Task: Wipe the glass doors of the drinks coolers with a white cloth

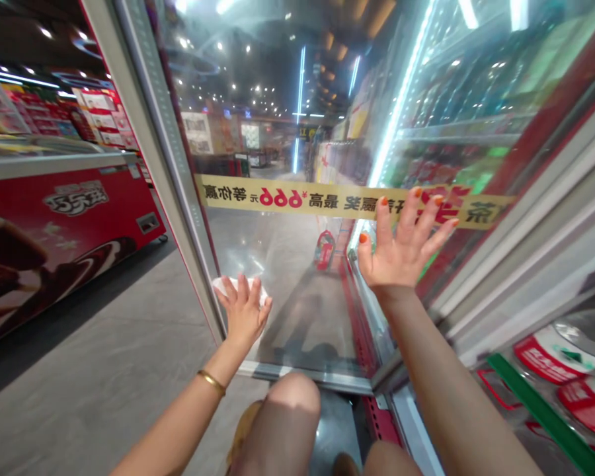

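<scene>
A glass cooler door (297,284) stands swung out in front of me, with a yellow printed strip (322,202) across it that reads mirrored. Low on the pane, by the frame at the left, my left hand (244,307) presses a white cloth or tissue (220,285) flat against the glass; part of it is hidden under the palm. My right hand (400,248) lies with spread fingers on the pane at the right, over the end of the strip, and holds nothing. A bracelet (211,382) circles my left wrist.
To the left stands a red chest freezer (74,205) on the grey floor (109,370). Large bottles with red labels (558,357) sit on a green-edged shelf (550,413) at the lower right. My knees (293,403) are close to the door's bottom edge.
</scene>
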Available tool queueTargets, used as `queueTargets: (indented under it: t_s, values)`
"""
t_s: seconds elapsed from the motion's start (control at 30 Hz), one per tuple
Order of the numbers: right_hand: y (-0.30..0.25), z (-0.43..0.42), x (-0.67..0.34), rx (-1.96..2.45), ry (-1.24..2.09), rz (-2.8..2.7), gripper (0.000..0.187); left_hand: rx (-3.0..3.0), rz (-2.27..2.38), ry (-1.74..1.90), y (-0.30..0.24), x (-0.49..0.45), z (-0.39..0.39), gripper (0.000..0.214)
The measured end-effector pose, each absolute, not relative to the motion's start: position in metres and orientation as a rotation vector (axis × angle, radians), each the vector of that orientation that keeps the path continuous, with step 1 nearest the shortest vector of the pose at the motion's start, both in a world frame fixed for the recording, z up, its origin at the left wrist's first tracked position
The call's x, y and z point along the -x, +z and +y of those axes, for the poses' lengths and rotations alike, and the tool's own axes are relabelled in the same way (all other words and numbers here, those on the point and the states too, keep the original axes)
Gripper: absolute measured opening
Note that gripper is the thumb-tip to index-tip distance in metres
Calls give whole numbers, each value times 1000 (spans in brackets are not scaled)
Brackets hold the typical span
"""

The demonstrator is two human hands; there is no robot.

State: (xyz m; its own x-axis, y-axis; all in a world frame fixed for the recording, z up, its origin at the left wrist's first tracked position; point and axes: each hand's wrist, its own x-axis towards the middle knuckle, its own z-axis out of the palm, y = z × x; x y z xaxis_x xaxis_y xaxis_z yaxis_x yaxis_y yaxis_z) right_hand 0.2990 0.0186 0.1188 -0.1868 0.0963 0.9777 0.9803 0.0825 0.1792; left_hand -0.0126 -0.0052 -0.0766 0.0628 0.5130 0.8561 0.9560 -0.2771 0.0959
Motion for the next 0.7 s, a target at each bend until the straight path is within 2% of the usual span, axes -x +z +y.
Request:
queueTargets:
  t_s: [0.1,0.2,0.3,0.4,0.47,0.53,0.63,0.7]
  values:
    - [88,15,-292,1137,-1256,-1492,74,1875,-1357,-1197,-28,-17,9,76]
    - [30,7,-279,1098,-1224,-1568,62,2018,-1174,-1099,-11,-38,7,65]
    - [-32,-6,-266,1154,-1134,-1643,56,2032,-1099,-1061,-6,-10,2,61]
    - [-68,-15,-257,1215,-1047,-1659,55,1906,-1165,-1158,28,21,8,72]
    - [-72,-16,-257,1243,-1021,-1644,64,1823,-1213,-1223,60,13,13,78]
    - [-66,-14,-262,1313,-995,-1564,83,1853,-1160,-1191,76,-16,13,76]
    - [-53,-10,-274,1399,-978,-1371,108,2169,-896,-893,49,-50,4,68]
    - [-52,-10,-281,1415,-966,-1331,111,2345,-813,-661,19,-42,-1,62]
